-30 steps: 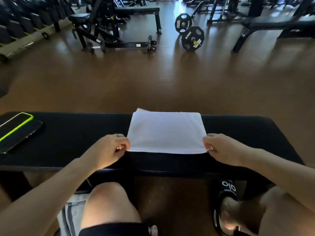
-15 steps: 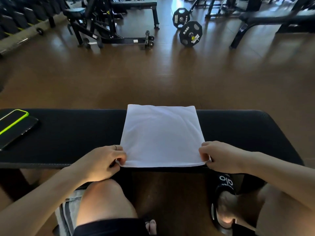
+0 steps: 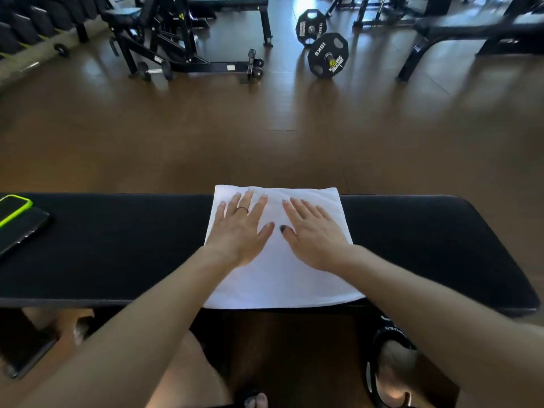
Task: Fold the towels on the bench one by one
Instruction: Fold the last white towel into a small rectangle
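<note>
The left hand (image 3: 240, 228) lies flat on the white towel (image 3: 279, 278), with the fingers straight and spread, grasping nothing. A thin ring (image 3: 243, 209) sits on one of its fingers. The right hand (image 3: 313, 235) lies flat just beside it, also with straight fingers and holding nothing; its thumb nail is dark. The two thumbs point toward each other and are near but apart. Both hands rest on the far half of the towel, and their fingertips come close to its far edge.

The towel is spread across the middle of the black bench (image 3: 117, 248). Its far edge reaches the far side of the bench, and its near edge reaches the near side and hangs a little over it. The cloth looks smooth, and it is a single rectangle.

At the left end of the bench lie two phones side by side: one in a bright green case (image 3: 13, 209), and a dark one (image 3: 25, 231) just near of it, touching or almost touching.

Under the bench a bare knee and a foot in a black sandal (image 3: 388, 366) are visible. Far behind, on the brown floor (image 3: 265, 128), stand a barbell with weight plates (image 3: 326, 55) and other gym machines (image 3: 176, 39).
</note>
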`<state>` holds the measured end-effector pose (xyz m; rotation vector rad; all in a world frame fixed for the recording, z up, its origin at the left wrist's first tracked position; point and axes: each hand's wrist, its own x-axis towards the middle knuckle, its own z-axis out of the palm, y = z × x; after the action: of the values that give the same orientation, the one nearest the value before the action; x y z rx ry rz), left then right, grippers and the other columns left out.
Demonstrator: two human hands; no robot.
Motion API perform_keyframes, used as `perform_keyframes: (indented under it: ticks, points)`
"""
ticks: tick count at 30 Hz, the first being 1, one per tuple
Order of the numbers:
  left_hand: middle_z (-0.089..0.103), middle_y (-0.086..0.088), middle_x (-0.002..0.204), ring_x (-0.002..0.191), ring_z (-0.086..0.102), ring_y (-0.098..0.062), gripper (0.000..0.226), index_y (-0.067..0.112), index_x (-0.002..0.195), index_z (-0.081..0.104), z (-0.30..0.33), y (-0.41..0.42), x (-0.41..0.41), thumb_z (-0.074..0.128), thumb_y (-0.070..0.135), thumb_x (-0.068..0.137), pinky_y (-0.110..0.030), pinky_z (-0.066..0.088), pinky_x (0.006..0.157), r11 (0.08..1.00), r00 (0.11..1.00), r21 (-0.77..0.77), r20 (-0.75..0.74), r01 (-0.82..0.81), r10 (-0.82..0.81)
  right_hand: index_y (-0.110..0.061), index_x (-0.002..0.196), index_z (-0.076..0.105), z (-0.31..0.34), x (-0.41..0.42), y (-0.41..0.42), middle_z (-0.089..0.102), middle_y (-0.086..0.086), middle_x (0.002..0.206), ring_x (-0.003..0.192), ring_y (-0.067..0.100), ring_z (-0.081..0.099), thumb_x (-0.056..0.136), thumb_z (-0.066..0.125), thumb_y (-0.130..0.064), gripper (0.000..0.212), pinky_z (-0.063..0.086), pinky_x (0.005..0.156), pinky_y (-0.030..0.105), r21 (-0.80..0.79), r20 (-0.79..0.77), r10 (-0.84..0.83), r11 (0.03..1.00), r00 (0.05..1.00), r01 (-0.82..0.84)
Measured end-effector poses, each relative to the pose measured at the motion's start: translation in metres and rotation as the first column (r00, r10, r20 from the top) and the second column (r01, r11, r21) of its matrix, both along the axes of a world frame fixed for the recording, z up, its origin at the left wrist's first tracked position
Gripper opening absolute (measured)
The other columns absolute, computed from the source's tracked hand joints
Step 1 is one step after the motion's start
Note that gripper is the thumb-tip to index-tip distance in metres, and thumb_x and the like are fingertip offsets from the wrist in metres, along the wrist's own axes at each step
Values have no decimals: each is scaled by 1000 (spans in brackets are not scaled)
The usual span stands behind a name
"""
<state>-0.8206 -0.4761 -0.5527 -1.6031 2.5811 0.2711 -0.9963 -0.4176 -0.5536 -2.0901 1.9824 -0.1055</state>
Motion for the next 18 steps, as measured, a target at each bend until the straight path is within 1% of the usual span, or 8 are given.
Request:
perform_keyframes:
  ticks: [2, 4, 7, 9, 11, 14, 16, 18]
  points:
    - [-17, -1, 169, 155, -19, -21, 69, 32, 161, -8, -19, -8, -2, 16, 61, 103, -47, -9, 125, 994, 996, 60, 14, -89, 88, -18, 161, -3, -22, -2, -6, -6, 1, 169, 155, 18, -8, 106, 15, -48, 65, -5, 125, 39, 8, -20, -53, 999, 998, 53]
    - [-20, 2, 169, 154, -21, -19, 72, 34, 161, -9, -35, -7, 7, 12, 66, 100, -48, -10, 125, 991, 992, 55, 10, -126, 125, -18, 161, -2, -36, -17, -7, -6, 1, 169, 155, 17, -10, 105, 14, -49, 66, -9, 124, 37, 22, -28, -164, 986, 986, 165]
    - [-17, 3, 169, 154, -21, -18, 75, 35, 161, -7, -44, -7, 12, 8, 69, 97, -49, -9, 125, 992, 991, -19, -30, -129, 128, -13, 160, 10, -40, -23, -15, 5, 7, 168, 155, 23, 0, 104, 19, -49, 67, -3, 125, 39, -47, -46, -313, 949, 949, 311]
    - [-16, 2, 169, 154, -21, -17, 76, 34, 161, -8, -45, -4, 9, 7, 70, 95, -49, -9, 125, 991, 991, -38, -33, -130, 129, -14, 159, 16, -34, -6, -28, 14, 9, 167, 154, 27, 8, 104, 23, -49, 65, 3, 125, 41, -115, -13, -247, 963, 969, 244]
    - [-15, 2, 170, 155, -19, -17, 78, 34, 161, -7, -45, -4, 9, 6, 71, 94, -49, -8, 125, 989, 990, -54, -36, -141, 139, -17, 160, 15, -31, 15, -46, 12, 6, 168, 155, 24, 6, 105, 23, -47, 63, 3, 125, 42, -143, 20, -115, 983, 993, 116]
    - [-14, 3, 170, 155, -18, -16, 78, 35, 161, -7, -46, -6, 11, 5, 72, 94, -49, -7, 126, 989, 990, -59, -22, -138, 137, -20, 160, 16, -38, 12, -66, 12, 4, 168, 155, 22, 5, 106, 19, -44, 59, 3, 125, 41, -62, 12, -56, 996, 998, 56]
    - [-16, 3, 169, 154, -20, -16, 77, 36, 161, -9, -47, -7, 11, 6, 72, 94, -48, -8, 126, 989, 990, -53, -27, -139, 137, -22, 156, 26, -45, -12, -74, 24, 4, 163, 153, 23, 14, 106, 18, -42, 55, 9, 123, 38, -39, 14, -129, 991, 992, 130]
    - [-18, 4, 169, 154, -22, -16, 76, 38, 160, -11, -47, -7, 11, 5, 73, 94, -49, -8, 125, 990, 991, -55, -39, -131, 129, -21, 138, 47, -46, -44, -77, 49, 6, 143, 140, 26, 37, 104, 20, -41, 48, 21, 116, 39, -62, -31, -278, 959, 960, 276]
